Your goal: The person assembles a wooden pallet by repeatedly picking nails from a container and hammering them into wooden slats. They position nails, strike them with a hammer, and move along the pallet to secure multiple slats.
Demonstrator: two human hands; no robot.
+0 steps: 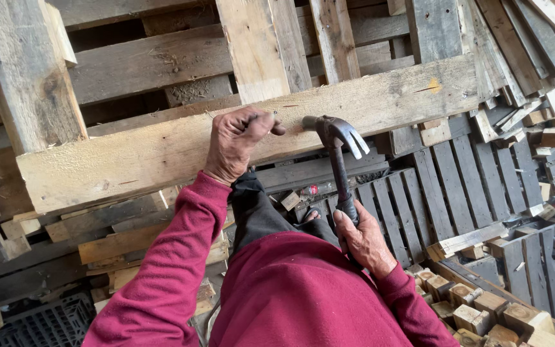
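The claw hammer (338, 138) sits with its face right up against the near edge of the pale pallet board (258, 132), claw prongs fanning away to the right. Its dark handle runs down and slightly right from the head toward the person's body, so the long axis is close to vertical in the view, head at the top. The right hand (364, 241) is wrapped tight around the lower handle, a firm closed grip. The left hand (239, 142) rests on the same board, fingers pinched together at the edge just left of the hammer head; something small and thin, likely a nail, seems to be held there, though it is too small to be sure.

This reads as the nail-setting stage: fastener steadied, hammer lined up beside it. A light, short tap looks called for, with those fingertips close to the strike point at risk.

The board slants across the view, rising to the right, fixed over upright slats (271, 45). Behind and below lie stacked grey pallets (444, 186), and a pile of cut wooden blocks (483, 315) sits at lower right. Red sleeves (175, 257) frame the lower view.
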